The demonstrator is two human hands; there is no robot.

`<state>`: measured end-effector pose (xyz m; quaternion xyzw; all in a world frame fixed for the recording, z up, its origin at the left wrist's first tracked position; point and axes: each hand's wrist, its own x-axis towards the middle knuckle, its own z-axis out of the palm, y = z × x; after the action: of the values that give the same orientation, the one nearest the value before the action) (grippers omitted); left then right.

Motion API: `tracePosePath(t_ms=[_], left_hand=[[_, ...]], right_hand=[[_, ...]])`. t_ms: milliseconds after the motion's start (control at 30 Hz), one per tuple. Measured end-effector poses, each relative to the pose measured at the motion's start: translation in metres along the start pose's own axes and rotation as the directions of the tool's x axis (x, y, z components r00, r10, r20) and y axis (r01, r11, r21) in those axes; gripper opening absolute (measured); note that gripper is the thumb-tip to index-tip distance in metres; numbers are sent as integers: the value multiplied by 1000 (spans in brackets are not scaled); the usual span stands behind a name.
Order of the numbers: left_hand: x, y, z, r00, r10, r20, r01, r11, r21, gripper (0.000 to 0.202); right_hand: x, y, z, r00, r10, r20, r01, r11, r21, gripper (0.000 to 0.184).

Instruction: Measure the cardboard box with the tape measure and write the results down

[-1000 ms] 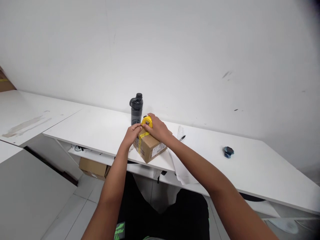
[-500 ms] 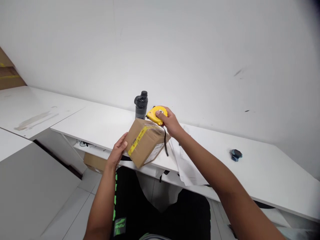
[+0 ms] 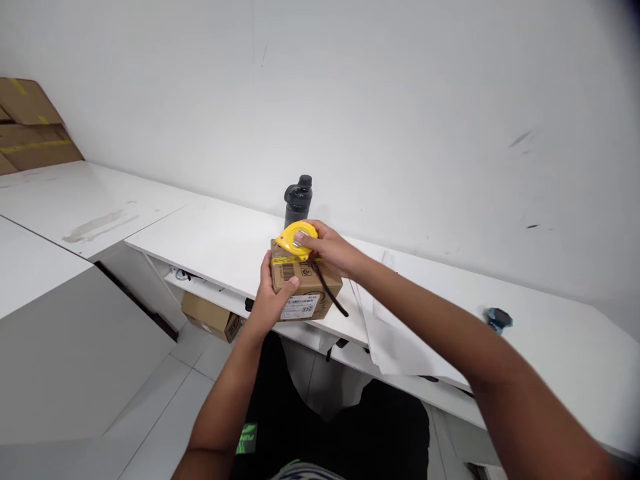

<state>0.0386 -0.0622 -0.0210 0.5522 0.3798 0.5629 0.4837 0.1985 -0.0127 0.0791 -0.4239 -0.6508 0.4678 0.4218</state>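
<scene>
A small brown cardboard box (image 3: 327, 283) with yellow tape and a white printed label sits at the front of the white desk (image 3: 210, 240). My left hand (image 3: 273, 297) grips its left side, thumb across the front face. Above the box's top, my right hand (image 3: 333, 247) holds a yellow tape measure (image 3: 295, 239), thumb on its silver centre. A black wrist strap hangs from it over the box. No blade is seen drawn out of the case. Right behind stands a dark bottle (image 3: 299, 200) with a loop on its lid, its lower part hidden.
White paper sheets (image 3: 400, 340) lie right of the box, partly over the desk's front edge. A dark blue watch-like object (image 3: 499, 319) rests farther right. Larger cardboard boxes (image 3: 40, 137) are stacked at the far left. Another carton (image 3: 210, 315) is below the desk, near a shelf with cables.
The box has turned from tilted to more level, its labelled face now toward me. My left hand has shifted onto its front. The tape measure has come down close over the top.
</scene>
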Motion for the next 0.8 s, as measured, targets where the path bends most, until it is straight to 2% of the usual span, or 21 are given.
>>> tracePosePath(t_ms=[67,167,333,433,533,667,800], left_hand=[[8,1,5,1000,-23,17,24,999,-28,87],[21,0,7,997,-16,76,22,996,-88,79],[28,-2,7,995,2,95,8,995,-100,84],[27,-1,8,997,-3,76,9,997,-81,80],[27,0,11,999,-24,32,25,999,-22,74],[26,5,10,999,39,-8,-39,996,86,63],[29,7,3,995,31,98,-49,982,185,62]], right_hand=[[2,-10,-13,992,-46,117,65,985,-162,52],[-1,-19,-20,967,-106,231,199,882,-426,51],[-10,-21,-7,961,-132,241,269,639,-721,48],[-13,-23,-4,961,-103,257,269,569,-777,48],[-20,-26,-13,962,-71,265,259,552,-793,50],[-43,-28,-43,973,-44,226,210,576,-790,51],[-73,-27,-84,987,35,154,93,658,-747,49]])
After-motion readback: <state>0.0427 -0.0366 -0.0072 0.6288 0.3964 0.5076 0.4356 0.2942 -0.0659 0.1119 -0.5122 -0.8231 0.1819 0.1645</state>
